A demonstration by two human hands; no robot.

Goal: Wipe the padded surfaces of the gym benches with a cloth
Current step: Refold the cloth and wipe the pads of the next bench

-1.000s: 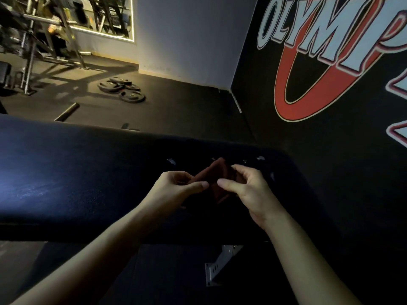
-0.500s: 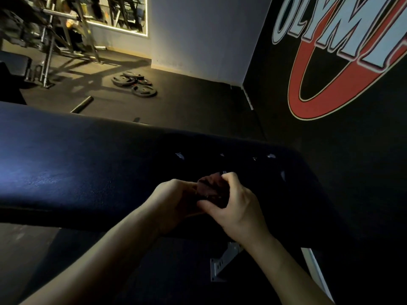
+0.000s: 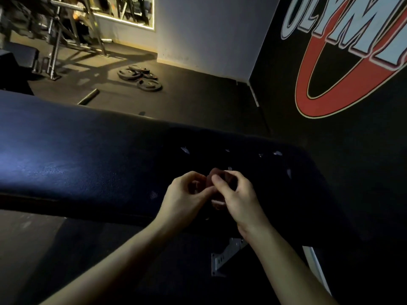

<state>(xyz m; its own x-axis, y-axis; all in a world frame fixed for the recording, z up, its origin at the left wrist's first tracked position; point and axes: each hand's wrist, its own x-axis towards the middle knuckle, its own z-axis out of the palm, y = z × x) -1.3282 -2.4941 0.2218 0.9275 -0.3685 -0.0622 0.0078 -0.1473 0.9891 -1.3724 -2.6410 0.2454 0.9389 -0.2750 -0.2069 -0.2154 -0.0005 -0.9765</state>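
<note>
A long dark padded bench point(image 3: 92, 164) runs across the view, with small tears in its cover near the right end. Just above its near edge both hands meet around a small dark reddish cloth point(image 3: 220, 183), bunched up and mostly hidden between them. My left hand point(image 3: 187, 194) pinches the cloth from the left with curled fingers. My right hand point(image 3: 237, 194) grips it from the right, thumb on top.
A grey metal bracket point(image 3: 224, 254) of the bench frame shows below the pad. Weight plates point(image 3: 141, 77) and a short bar point(image 3: 88, 96) lie on the rubber floor beyond. A rack point(image 3: 57, 40) stands at far left. A black wall with a painted logo point(image 3: 330, 73) rises close on the right.
The cloth, spread between the two hands a second ago, is now bunched small between them. The hands have drawn closer together and toward the bench's near edge. The view has shifted slightly.
</note>
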